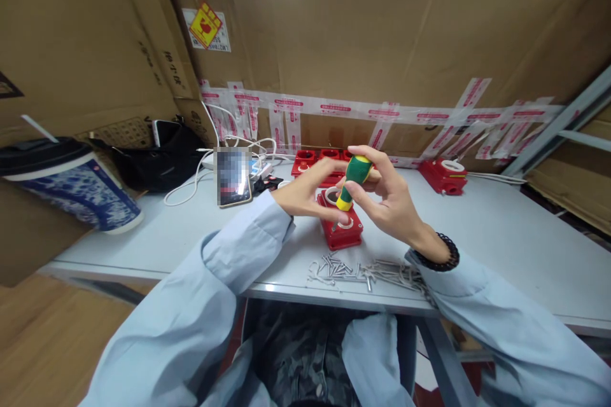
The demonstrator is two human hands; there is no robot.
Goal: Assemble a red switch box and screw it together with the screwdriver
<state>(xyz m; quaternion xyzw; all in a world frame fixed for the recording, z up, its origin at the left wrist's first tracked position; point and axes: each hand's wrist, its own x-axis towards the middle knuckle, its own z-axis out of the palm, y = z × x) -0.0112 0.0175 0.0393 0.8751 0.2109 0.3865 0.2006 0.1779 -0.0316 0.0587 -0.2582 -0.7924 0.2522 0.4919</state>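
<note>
My right hand [389,194] is closed around the green and yellow handle of a screwdriver [352,180], held upright over a red plastic box [340,226] on the grey table [501,235]. My left hand [308,191] reaches in from the left, its fingers pinched together close to the screwdriver and above the box. Whether the left fingers hold something small is hidden. A pile of several metal screws [363,270] lies near the table's front edge, just in front of the box.
More red boxes [317,159] stand at the back of the table, another [443,175] to the right. A phone [233,176], white cables [200,172], a black bag [157,162] and a blue-white container [71,181] lie left. Cardboard walls surround the table.
</note>
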